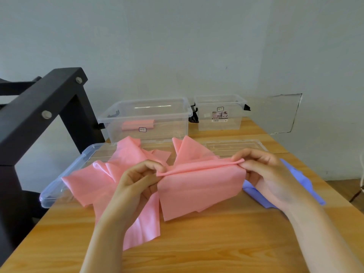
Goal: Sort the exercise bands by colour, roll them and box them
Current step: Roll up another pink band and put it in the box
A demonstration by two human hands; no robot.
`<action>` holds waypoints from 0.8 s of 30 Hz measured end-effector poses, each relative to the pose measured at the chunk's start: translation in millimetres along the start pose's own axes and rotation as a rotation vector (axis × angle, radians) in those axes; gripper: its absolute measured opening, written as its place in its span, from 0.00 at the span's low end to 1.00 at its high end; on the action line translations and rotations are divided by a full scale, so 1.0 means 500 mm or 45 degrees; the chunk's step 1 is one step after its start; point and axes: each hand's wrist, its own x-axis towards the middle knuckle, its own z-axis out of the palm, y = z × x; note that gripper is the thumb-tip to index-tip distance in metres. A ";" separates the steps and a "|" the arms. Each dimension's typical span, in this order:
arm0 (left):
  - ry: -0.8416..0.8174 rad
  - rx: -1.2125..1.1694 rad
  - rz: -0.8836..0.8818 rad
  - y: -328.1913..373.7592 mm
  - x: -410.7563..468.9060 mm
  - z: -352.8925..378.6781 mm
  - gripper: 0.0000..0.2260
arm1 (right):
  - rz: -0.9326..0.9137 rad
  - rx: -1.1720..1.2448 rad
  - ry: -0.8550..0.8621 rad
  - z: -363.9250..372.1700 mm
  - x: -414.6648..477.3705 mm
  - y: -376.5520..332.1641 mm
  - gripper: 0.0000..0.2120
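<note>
Head view: left grip and right grip each pinch one end of the folded edge of the pink band, mid-table, keeping it taut for rolling (a judgement). A rolled band lies in the clear box at the far edge.
</note>
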 end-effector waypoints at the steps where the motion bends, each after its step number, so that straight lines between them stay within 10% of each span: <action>1: 0.023 -0.011 -0.009 0.003 0.000 0.004 0.03 | -0.003 -0.044 -0.019 -0.003 0.000 0.002 0.13; 5: 0.112 0.135 -0.001 0.003 0.000 0.014 0.04 | -0.008 -0.220 0.011 0.005 -0.007 -0.011 0.01; 11: 0.308 0.594 0.048 -0.016 0.009 0.020 0.09 | 0.010 -0.520 0.070 0.008 -0.001 0.005 0.08; 24: 0.171 0.375 -0.014 -0.013 0.005 0.017 0.04 | -0.035 -0.426 0.060 0.008 -0.004 -0.002 0.04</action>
